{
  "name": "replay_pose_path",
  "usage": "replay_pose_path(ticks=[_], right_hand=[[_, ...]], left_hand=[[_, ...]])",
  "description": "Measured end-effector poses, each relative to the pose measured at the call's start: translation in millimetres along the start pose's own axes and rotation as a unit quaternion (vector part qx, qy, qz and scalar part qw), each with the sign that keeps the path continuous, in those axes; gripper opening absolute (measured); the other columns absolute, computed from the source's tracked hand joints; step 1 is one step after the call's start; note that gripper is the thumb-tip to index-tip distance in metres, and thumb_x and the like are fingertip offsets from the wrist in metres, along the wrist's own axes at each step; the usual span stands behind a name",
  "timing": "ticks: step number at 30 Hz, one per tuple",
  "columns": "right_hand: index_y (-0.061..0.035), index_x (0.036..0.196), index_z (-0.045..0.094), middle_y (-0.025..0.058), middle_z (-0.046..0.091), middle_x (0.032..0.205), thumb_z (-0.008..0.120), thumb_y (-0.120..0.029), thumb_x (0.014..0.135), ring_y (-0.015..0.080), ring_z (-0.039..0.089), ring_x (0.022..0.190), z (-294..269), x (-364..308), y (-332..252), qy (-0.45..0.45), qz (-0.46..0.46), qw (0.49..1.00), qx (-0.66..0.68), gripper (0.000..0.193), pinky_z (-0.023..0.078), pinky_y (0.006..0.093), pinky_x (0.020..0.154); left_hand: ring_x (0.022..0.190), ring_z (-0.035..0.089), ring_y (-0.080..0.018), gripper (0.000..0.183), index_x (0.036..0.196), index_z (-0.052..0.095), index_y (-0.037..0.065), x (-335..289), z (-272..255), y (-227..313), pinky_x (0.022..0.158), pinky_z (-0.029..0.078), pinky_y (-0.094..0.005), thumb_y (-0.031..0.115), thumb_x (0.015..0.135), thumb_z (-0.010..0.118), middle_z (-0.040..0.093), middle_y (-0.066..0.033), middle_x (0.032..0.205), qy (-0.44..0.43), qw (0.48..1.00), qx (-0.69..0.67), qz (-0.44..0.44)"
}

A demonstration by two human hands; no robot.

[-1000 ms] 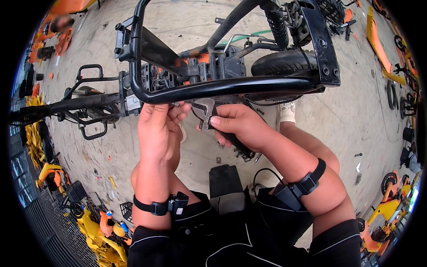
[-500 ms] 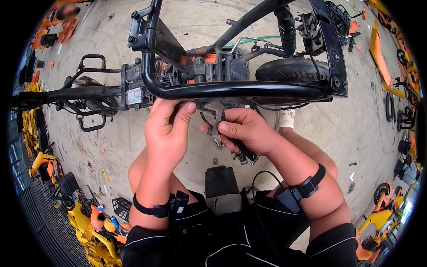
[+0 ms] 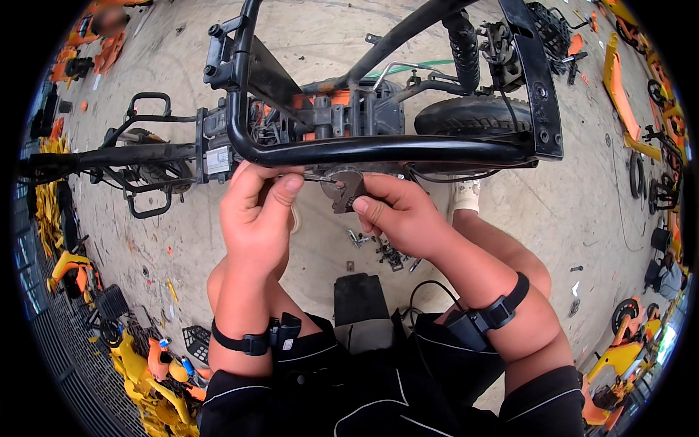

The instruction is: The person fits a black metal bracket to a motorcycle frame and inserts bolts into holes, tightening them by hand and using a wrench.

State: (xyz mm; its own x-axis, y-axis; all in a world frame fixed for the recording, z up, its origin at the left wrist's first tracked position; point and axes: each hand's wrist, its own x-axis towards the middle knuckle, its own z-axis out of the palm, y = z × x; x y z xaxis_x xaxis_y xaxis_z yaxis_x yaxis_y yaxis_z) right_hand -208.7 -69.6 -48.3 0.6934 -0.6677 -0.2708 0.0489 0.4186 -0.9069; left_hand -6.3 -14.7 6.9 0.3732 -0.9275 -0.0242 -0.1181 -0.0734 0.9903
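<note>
My right hand (image 3: 397, 215) is closed round an adjustable wrench (image 3: 349, 193), its wide grey head raised just below a thick black frame tube (image 3: 393, 149). Thumb and fingers of my left hand (image 3: 258, 207) are pinched together at the near end of a thin metal rod (image 3: 313, 177), which runs to the wrench's jaws. Whether the jaws touch the rod I cannot tell. The tube belongs to a bare black vehicle frame, and its underside hides some of my fingertips.
A knobbly tyre (image 3: 473, 116) and a coil shock absorber (image 3: 462, 47) sit behind the tube. Loose bolts and small metal parts (image 3: 393, 255) lie on the concrete between my legs. Yellow and orange body panels (image 3: 138, 371) are heaped at left, with more vehicle parts (image 3: 619, 95) along the right.
The wrench has turned and come a little left, its handle now mostly hidden. My left hand has moved slightly left and down, and the thin rod now shows between the hands.
</note>
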Motion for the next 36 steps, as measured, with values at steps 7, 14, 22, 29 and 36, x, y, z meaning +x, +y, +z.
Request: replay_pose_path(ticks=[7, 14, 22, 29, 36], right_hand=[[-0.0016, 0.121, 0.067, 0.0001, 0.063, 0.085, 0.068, -0.018, 0.099, 0.0053, 0.053, 0.073, -4.2, 3.1, 4.1, 0.012, -0.15, 0.978, -0.142, 0.028, 0.044, 0.0233, 0.062], [-0.0024, 0.098, 0.069, -0.0019, 0.058, 0.07, 0.071, -0.03, 0.097, 0.0071, 0.049, 0.061, -1.7, -3.5, -17.3, -0.007, 0.077, 0.996, 0.042, 0.028, 0.04, 0.0248, 0.055], [-0.0005, 0.113, 0.069, -0.0007, 0.058, 0.068, 0.063, -0.026, 0.102, 0.0076, 0.053, 0.059, -9.3, 0.7, -15.9, -0.052, 0.105, 0.99, 0.081, 0.029, 0.041, 0.024, 0.054], [0.0009, 0.118, 0.067, 0.0013, 0.061, 0.071, 0.057, -0.027, 0.105, 0.0077, 0.053, 0.058, -11.8, 3.3, -9.1, -0.07, 0.092, 0.987, 0.109, 0.032, 0.043, 0.0231, 0.055], [0.0003, 0.12, 0.066, 0.0012, 0.059, 0.068, 0.055, -0.028, 0.106, 0.0077, 0.052, 0.056, -11.5, 4.6, -12.3, -0.085, 0.099, 0.986, 0.108, 0.034, 0.041, 0.023, 0.054]], left_hand=[[0.081, 0.054, -0.0084, 0.011, 0.101, 0.07, -0.002, -0.6, 5.2, 3.3, 0.072, 0.045, -0.024, 0.0, 0.09, 0.073, 0.064, -0.0022, 0.099, -0.005, 0.999, -0.027, -0.017], [0.079, 0.056, -0.0084, 0.016, 0.104, 0.07, -0.001, -1.3, 13.3, 3.3, 0.074, 0.047, -0.0242, 0.001, 0.09, 0.075, 0.068, -0.0026, 0.095, -0.048, 0.999, 0.008, -0.015], [0.083, 0.059, -0.0093, 0.017, 0.105, 0.073, -0.002, 2.0, 17.4, 5.8, 0.079, 0.049, -0.0252, 0.002, 0.089, 0.077, 0.071, -0.0053, 0.095, -0.044, 0.999, -0.008, -0.02], [0.075, 0.063, -0.0108, 0.013, 0.098, 0.074, -0.005, 4.8, 22.1, 7.4, 0.068, 0.052, -0.0258, -0.001, 0.086, 0.078, 0.071, -0.0078, 0.09, -0.022, 0.995, 0.082, 0.054], [0.067, 0.067, -0.014, 0.013, 0.098, 0.074, -0.008, 9.7, 20.9, 14.3, 0.059, 0.054, -0.0269, -0.004, 0.086, 0.076, 0.073, -0.0108, 0.089, -0.055, 0.983, 0.125, 0.121]])
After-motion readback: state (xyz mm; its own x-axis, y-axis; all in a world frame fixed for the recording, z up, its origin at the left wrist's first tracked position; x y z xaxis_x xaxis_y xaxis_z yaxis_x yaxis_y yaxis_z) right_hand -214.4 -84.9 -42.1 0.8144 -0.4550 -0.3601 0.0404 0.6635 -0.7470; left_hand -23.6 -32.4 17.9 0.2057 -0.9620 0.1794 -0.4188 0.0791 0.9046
